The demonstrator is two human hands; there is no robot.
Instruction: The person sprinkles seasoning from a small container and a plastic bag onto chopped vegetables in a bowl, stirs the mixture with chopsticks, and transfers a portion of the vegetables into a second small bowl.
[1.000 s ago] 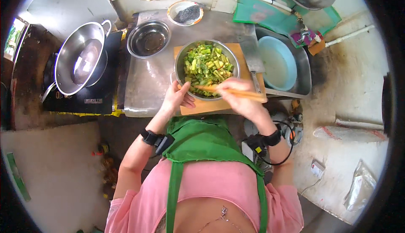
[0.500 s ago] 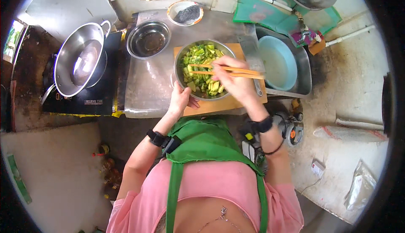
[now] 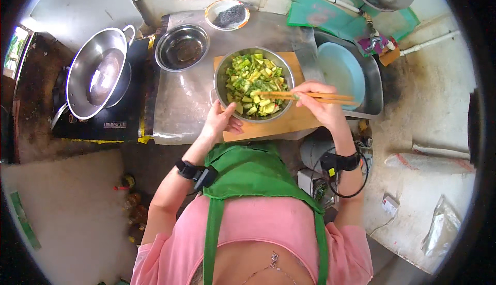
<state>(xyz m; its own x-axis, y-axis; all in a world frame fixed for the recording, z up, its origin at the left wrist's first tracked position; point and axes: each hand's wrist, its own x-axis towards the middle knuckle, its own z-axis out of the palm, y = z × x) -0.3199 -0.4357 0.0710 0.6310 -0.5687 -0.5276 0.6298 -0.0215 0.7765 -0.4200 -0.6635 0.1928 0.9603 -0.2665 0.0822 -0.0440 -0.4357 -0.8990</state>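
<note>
Moved: chopsticks pulled rightward across the bowl
Right hand: gripping the chopsticks
Left hand: fingers curled against bowl's rim
</note>
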